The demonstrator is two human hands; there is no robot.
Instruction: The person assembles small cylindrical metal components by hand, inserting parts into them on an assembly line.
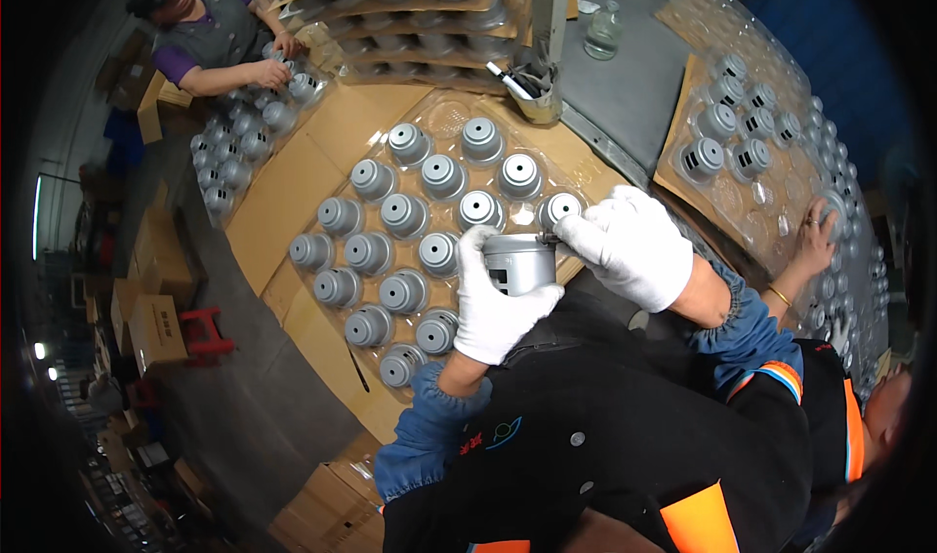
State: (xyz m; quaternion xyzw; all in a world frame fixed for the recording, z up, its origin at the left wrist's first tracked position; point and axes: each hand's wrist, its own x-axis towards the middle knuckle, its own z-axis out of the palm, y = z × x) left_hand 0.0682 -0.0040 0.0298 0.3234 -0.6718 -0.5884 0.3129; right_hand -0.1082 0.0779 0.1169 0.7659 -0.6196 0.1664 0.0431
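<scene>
A silver-grey cup-shaped metal housing with dark slots in its side is gripped in my left hand, which wears a white glove. Its thumb and fingers wrap the side of the housing. My right hand, also gloved, is closed with its fingertips at the housing's right rim. A small dark piece shows at those fingertips, too little of it to name. Just beyond my hands, a clear plastic tray holds rows of similar stepped housings, each with a dark hole in its top.
Cardboard lies under the tray. Stacked trays of housings rise behind, beside a pen cup and a glass bottle. Co-workers handle housings at far left and right. A red stool stands on the left floor.
</scene>
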